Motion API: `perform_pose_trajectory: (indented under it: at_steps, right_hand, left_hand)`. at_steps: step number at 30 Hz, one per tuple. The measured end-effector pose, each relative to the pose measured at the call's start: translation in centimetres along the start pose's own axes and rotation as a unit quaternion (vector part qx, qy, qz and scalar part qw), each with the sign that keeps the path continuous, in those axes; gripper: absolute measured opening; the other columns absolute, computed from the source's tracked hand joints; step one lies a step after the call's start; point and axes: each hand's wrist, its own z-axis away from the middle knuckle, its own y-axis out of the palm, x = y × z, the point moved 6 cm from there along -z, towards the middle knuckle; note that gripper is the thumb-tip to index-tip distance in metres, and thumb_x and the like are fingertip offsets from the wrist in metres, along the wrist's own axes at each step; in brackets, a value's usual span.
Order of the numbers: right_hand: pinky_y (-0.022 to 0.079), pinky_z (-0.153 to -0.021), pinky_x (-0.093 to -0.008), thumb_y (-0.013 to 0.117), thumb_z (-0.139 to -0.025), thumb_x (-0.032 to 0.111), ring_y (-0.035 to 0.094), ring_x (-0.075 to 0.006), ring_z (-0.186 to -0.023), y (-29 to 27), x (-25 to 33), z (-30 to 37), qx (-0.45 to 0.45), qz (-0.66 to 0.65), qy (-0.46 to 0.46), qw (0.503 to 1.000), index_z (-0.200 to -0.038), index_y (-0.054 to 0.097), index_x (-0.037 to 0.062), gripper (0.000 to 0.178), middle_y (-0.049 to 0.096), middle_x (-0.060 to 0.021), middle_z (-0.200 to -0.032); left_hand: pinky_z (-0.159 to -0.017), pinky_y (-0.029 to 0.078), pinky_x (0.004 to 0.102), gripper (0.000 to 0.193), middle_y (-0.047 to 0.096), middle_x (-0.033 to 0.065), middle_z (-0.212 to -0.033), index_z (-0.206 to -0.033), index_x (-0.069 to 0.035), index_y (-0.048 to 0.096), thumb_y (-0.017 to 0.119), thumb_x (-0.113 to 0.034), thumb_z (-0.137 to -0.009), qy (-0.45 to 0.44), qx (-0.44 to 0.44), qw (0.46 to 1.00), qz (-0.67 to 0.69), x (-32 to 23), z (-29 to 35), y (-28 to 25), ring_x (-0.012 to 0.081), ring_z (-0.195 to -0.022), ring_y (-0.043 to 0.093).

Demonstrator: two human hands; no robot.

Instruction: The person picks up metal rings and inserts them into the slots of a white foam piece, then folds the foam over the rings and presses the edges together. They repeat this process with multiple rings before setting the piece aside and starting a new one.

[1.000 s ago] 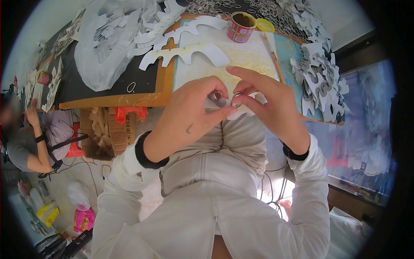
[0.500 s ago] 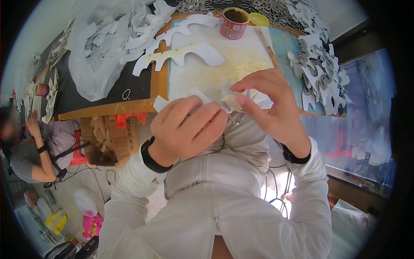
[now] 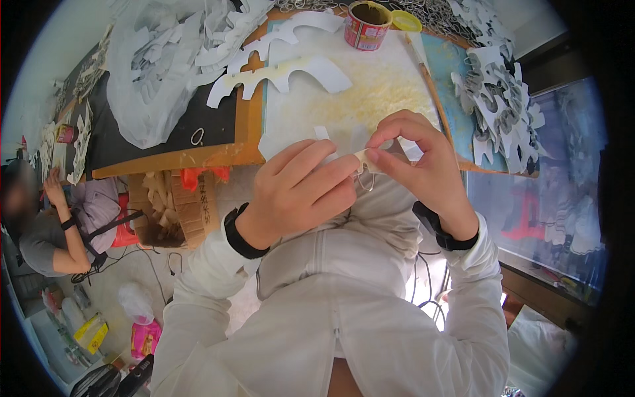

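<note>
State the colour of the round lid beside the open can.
The round lid is yellow, shown best in the head view.

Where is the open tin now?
In the head view, the tin stands at the top, right of centre, just left of the yellow lid.

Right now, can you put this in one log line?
left hand: curled by white piece, grip hidden | right hand: pinching white piece | metal ring: just below it | red tin: open, yellow lid beside
</note>
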Motion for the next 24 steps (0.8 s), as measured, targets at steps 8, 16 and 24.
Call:
perform_pose_trajectory:
  at_steps: [8, 16, 24]
  right_hand:
    - [0.042, -0.082, -0.0334, 0.075, -0.072, 0.006, 0.057, -0.0237, -0.088, 0.1, 0.0, 0.3, -0.031, 0.027, -0.014, 0.999, -0.083, 0.069, 0.0073, 0.013, 0.065, -0.0055, -0.087]
    - [0.041, -0.084, -0.0386, 0.073, -0.066, 0.004, 0.054, -0.0254, -0.086, -1.0, 2.2, 1.6, -0.064, 0.092, -0.13, 0.985, -0.082, 0.071, 0.012, 0.018, 0.063, -0.0031, -0.087]
    - [0.037, -0.094, -0.0451, 0.077, -0.063, 0.013, 0.053, -0.0248, -0.086, -1.1, 3.3, 3.3, -0.069, 0.193, -0.182, 0.962, -0.079, 0.072, 0.0173, 0.017, 0.062, 0.0007, -0.087]
  left_hand:
    - [-0.06, 0.049, 0.0312, 0.026, 0.065, 0.0022, -0.084, -0.082, -0.008, 0.061, 0.075, -0.001, -0.062, 0.001, 0.005, 1.0, 0.023, 0.5, 0.4, 0.5, 0.0223, -0.073, 0.059]
    - [-0.056, 0.047, 0.0294, 0.043, 0.064, 0.0028, -0.081, -0.098, -0.008, 0.068, 0.077, 0.003, -0.058, -0.106, -0.029, 0.994, 0.019, 1.0, -0.6, 0.2, 0.0211, -0.069, 0.059]
    - [-0.056, 0.047, 0.0258, 0.03, 0.06, 0.0047, -0.086, -0.093, -0.008, 0.072, 0.074, 0.006, -0.067, -0.265, 0.103, 0.939, 0.196, 1.1, -0.4, 1.3, 0.0155, -0.068, 0.061]
